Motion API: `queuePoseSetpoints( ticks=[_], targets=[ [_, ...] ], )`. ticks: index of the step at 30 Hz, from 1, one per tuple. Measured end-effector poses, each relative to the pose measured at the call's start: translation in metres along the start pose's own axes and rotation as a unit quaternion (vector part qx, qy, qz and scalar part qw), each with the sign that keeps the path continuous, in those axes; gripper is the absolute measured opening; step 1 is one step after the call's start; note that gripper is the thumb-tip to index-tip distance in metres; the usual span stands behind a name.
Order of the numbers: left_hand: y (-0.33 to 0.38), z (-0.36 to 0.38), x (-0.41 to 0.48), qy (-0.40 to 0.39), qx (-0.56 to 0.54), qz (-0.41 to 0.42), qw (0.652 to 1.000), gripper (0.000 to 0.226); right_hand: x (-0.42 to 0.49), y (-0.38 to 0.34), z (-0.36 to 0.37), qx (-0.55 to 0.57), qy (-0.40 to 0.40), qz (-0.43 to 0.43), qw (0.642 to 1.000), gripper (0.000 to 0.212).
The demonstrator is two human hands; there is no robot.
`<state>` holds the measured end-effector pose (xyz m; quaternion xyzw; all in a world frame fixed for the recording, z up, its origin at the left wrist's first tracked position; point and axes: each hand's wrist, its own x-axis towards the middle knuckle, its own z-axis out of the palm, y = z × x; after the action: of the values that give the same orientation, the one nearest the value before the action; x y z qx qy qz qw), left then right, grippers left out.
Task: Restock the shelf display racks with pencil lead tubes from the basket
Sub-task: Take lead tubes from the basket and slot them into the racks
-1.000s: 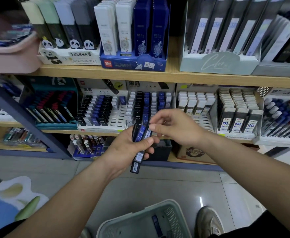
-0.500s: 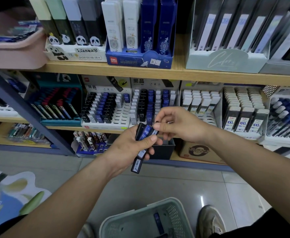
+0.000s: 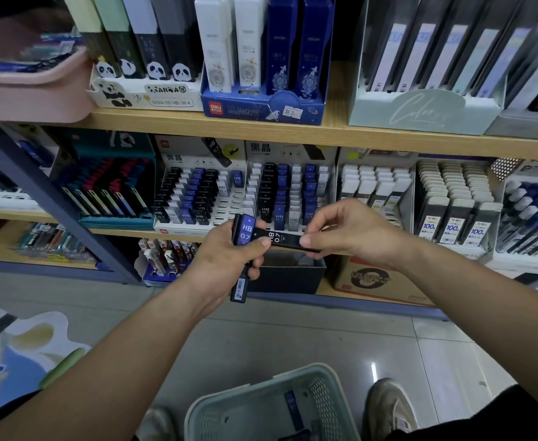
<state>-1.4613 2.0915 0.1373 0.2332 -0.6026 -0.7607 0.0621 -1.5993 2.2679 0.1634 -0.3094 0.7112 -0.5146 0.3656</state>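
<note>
Right hand (image 3: 347, 230) grip pinches the black lead tube (image 3: 282, 239), lying 9-to-3, its 9 o'clock end against the left hand (image 3: 226, 261), whose grip clamps upright blue tubes (image 3: 245, 232). Display rack (image 3: 231, 206) slots lie at 11 o'clock.

Bare slots at the right end of the left rack (image 3: 229, 206), shelf board (image 3: 324, 135) close overhead.

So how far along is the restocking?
Done: the two white slotted racks hold many tubes, some slots empty. In hand: right hand pinches a black HB tube, left hand grips a blue-fronted bundle. Left: those, plus a blue tube in the pale green plastic basket.
</note>
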Motion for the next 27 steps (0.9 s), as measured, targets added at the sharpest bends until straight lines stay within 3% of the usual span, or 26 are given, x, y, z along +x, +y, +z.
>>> queuePoseSetpoints(
  ticks=[3,7,9,19,24,27],
  targets=[
    [-0.001,0.0,0.0,-0.008,0.008,0.005,1.0,0.017,0.001,-0.002,0.004,0.012,-0.011,0.019,1.0,0.031],
    [-0.004,0.001,-0.003,-0.025,0.017,0.01,0.999,0.014,0.0,-0.003,0.011,-0.025,-0.103,0.045,0.993,0.078],
    [-0.006,0.001,-0.004,-0.027,0.027,0.013,0.999,0.013,-0.001,-0.002,0.019,-0.031,-0.117,0.043,0.992,0.088],
    [-0.006,-0.007,-0.008,-0.005,0.038,-0.01,0.999,0.011,0.005,0.0,0.031,-0.021,0.001,0.002,1.0,0.033],
    [-0.004,-0.021,-0.008,0.018,0.035,-0.026,0.999,0.007,0.013,-0.002,0.028,-0.03,0.104,-0.035,0.993,0.023],
    [-0.004,-0.028,-0.013,0.026,0.035,-0.034,0.998,0.008,0.027,0.0,0.026,-0.113,0.161,-0.077,0.978,0.017]
  ],
)
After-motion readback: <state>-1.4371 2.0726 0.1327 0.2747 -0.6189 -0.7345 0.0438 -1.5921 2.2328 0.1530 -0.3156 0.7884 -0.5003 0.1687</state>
